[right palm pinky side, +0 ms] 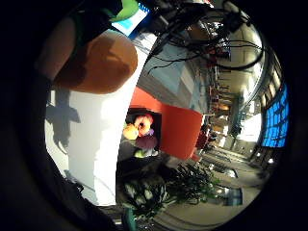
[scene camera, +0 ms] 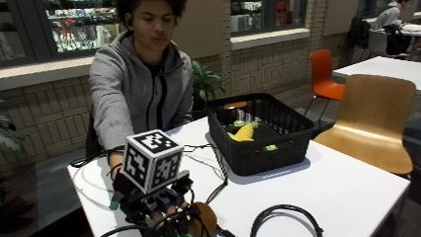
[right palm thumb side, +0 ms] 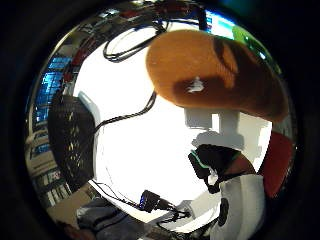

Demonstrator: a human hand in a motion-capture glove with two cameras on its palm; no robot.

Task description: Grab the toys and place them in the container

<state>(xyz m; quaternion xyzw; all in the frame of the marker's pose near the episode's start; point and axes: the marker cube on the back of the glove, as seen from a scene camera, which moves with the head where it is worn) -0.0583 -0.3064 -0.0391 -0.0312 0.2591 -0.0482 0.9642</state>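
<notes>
Toys are what I am after, and 1 of them, an orange-brown rounded toy (scene camera: 205,219), sits under my right hand (scene camera: 152,205) at the near edge of the white desk (scene camera: 342,192). My gloved fingers curl down around it from above, so I am holding it rather than resting flat. From the thumb side of my palm the same toy (right palm thumb side: 215,75) fills a large part of what I see, close against the palm, with the bright desk surface (right palm thumb side: 140,150) behind it. From the little finger side it shows again (right palm pinky side: 98,62) as a smooth orange lump beside the desk's white top (right palm pinky side: 96,144).

Further along the desk stands the black mesh container (scene camera: 260,148), well apart from my hand. Inside it lie a yellow toy (scene camera: 244,131), a small green piece (scene camera: 270,147) near the front wall, another green piece (scene camera: 239,123) behind the yellow one, and something orange (scene camera: 234,105) toward the back. Black cables (scene camera: 286,219) loop over the desk near my hand and trail toward the container.

A tan wooden chair (scene camera: 371,118) stands past the far end of the desk, and an orange chair (scene camera: 323,74) behind that by the brick wall.
</notes>
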